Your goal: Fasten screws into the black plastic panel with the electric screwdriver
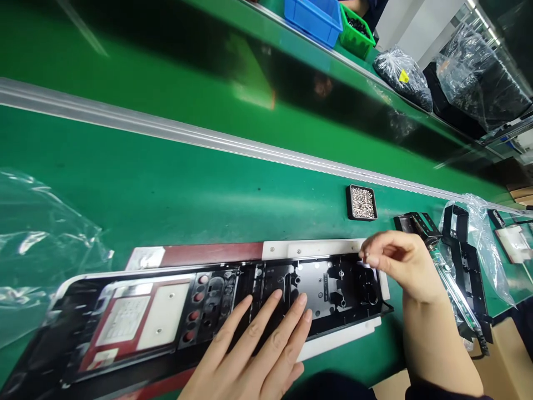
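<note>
Now long black panel (pixel 208 311), glossy; left hand (pixel 254 355) fingers spread flat on it; right hand (pixel 400 266) fingers pinching, perhaps screw.

The long black panel (pixel 233 294) looks like glossy moulded plastic; the green belt (pixel 166 183) is smooth with a dull sheen; its rail (pixel 208 136) is brushed metal. Clear bags (pixel 37 244) are crinkled, shiny film; the small tray (pixel 361 202) holds bright metal screws.
</note>
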Demonstrator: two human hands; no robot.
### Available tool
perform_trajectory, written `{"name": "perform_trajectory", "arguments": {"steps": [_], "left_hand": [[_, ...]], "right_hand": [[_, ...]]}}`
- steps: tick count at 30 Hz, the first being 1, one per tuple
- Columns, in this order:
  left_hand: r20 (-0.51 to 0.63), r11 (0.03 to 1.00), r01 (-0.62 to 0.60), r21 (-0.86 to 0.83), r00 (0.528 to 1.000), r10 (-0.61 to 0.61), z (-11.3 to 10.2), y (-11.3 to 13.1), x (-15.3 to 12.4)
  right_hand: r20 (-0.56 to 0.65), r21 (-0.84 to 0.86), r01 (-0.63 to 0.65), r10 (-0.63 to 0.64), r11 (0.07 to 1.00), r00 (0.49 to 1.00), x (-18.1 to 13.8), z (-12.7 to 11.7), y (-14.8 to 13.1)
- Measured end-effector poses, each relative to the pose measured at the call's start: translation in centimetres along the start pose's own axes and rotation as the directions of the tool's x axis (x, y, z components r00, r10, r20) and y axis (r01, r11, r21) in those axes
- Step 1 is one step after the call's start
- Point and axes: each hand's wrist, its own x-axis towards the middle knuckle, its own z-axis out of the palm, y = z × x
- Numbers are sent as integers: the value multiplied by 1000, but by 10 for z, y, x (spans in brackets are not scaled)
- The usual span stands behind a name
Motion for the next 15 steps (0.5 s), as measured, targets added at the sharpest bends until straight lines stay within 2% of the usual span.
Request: {"name": "perform_trajectory", "arguments": {"steps": [4, 10, 12, 15], "left_hand": [[47, 998, 58, -30, 997, -57, 0, 2, 0], [69, 997, 61, -37, 996, -58, -2, 4, 0], [81, 997, 64, -30, 995, -62, -3, 4, 1], [105, 997, 65, -31, 993, -61, -5, 4, 2]], "right_hand": [[102, 123, 39, -52, 992, 993, -19, 19, -10], [89, 162, -27, 12, 986, 996, -29, 27, -13], [72, 107, -20, 12, 994, 997, -32, 28, -14], [32, -195, 11, -4, 981, 999, -36, 30, -15]]}}
